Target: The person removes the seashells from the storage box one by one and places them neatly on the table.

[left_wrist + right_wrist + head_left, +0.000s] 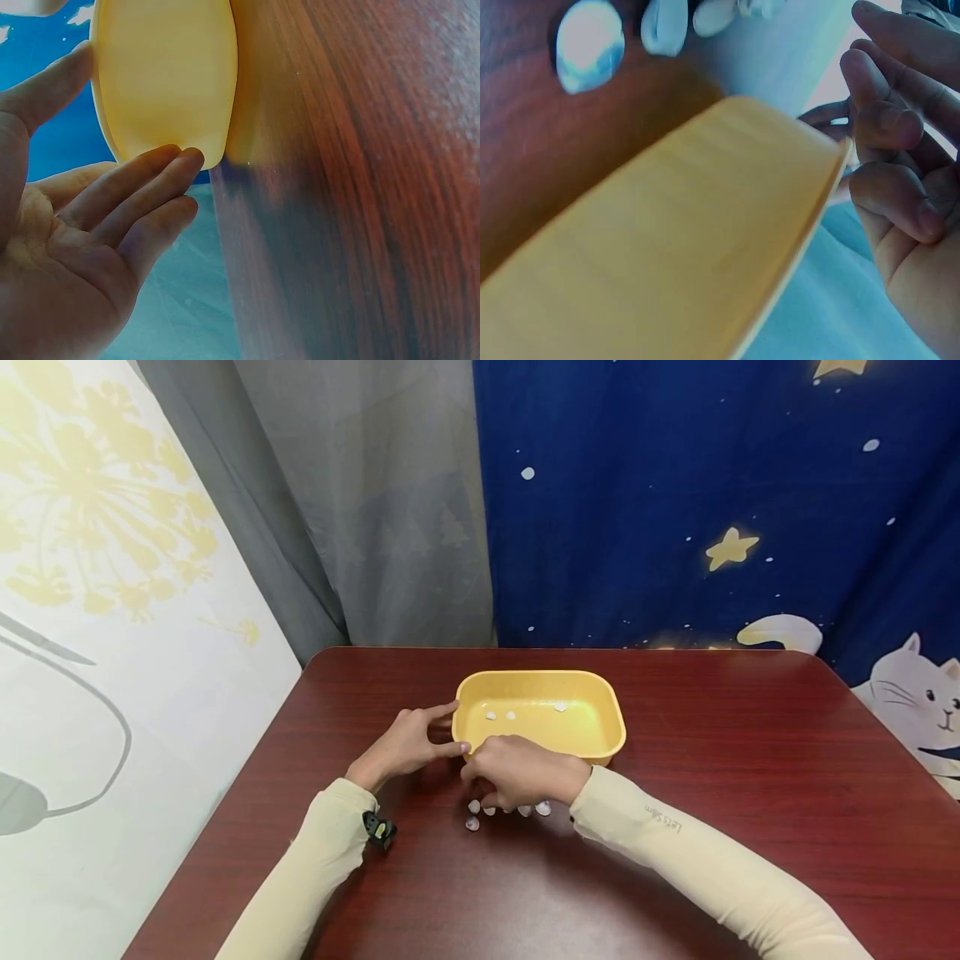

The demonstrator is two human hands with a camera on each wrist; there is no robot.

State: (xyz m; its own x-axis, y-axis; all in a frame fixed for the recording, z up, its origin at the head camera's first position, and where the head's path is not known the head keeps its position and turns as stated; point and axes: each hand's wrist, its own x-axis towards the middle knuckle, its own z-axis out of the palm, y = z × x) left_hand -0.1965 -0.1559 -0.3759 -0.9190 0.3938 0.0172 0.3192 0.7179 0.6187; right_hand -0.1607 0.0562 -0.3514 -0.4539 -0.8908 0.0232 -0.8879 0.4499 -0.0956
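Observation:
A yellow plastic basin stands on the table with 3 small white pieces inside that look like seashells, one being the shell near its back. My left hand touches the basin's left end with extended fingers and thumb, as the left wrist view also shows. In front of the basin my right hand reaches down, thumb and index finger apart, other fingers bent. Several white shells lie in a row beneath and beside it, partly covered by the hand. The right wrist view shows a shell apart from the fingers.
The dark red wooden table runs back to a grey curtain and a blue curtain with stars. A white patterned panel borders its left side. A black strap sits at the left wrist.

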